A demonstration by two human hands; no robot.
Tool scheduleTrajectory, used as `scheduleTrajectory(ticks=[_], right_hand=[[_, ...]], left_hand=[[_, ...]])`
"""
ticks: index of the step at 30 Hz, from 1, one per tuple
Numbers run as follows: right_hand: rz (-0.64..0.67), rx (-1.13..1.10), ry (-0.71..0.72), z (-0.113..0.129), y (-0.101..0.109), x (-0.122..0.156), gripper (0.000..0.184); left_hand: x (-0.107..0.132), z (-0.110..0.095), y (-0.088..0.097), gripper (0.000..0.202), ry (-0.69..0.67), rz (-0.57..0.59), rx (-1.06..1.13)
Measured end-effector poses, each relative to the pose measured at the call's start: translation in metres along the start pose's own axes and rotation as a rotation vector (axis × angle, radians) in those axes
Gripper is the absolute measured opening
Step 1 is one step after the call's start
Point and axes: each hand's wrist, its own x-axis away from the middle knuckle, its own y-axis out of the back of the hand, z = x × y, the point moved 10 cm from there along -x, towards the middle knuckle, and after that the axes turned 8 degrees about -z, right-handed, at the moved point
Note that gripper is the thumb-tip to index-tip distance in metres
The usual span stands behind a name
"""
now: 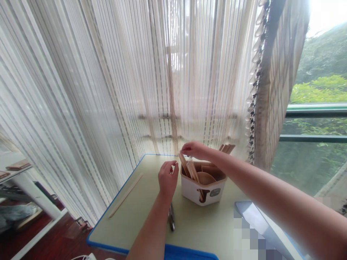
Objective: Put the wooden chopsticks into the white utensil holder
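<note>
A white utensil holder (204, 190) stands on the pale green table (141, 213), holding wooden chopsticks and a wooden spoon (205, 178). My right hand (193, 150) is over the holder's left rim, fingers pinched on the tops of the chopsticks (187, 167) standing in it. My left hand (168, 177) hovers just left of the holder with fingers curled; whether it holds anything I cannot make out. A single wooden chopstick (126, 195) lies loose on the table to the left.
A dark slim object (171, 217) lies on the table under my left forearm. A tablet or screen (260, 227) rests at the right front. Striped curtains (135, 79) hang right behind the table. The table has a blue edge (108, 247).
</note>
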Motion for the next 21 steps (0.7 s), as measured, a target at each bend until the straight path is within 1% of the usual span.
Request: scheduleTrajectory(ticks=[9,12,14,16,17,19,21], right_hand=[[0.051,0.138,0.009,-0.006,-0.001,-0.001,0.013],[0.036,0.182,-0.002,-0.008,0.003,-0.003,0.012],[-0.005,0.204,0.009,-0.004,0.008,-0.006,0.012],[-0.069,0.205,0.034,0.007,0.017,-0.01,0.013],[-0.116,0.196,0.052,0.017,0.023,-0.012,0.014],[-0.218,0.163,0.099,0.043,0.033,-0.014,0.017],[-0.29,0.113,0.166,0.077,0.034,-0.011,0.019]], left_hand=[[0.003,0.012,-0.009,0.023,0.02,0.054,-0.004],[0.005,0.013,-0.013,0.025,0.012,0.088,-0.007],[0.007,0.014,-0.016,0.025,0.015,0.104,-0.017],[0.008,0.016,-0.015,0.024,0.035,0.102,-0.026],[0.008,0.019,-0.014,0.024,0.055,0.093,-0.031],[0.005,0.028,-0.006,0.023,0.107,0.057,-0.054],[0.002,0.041,0.007,0.024,0.155,0.031,-0.1]])
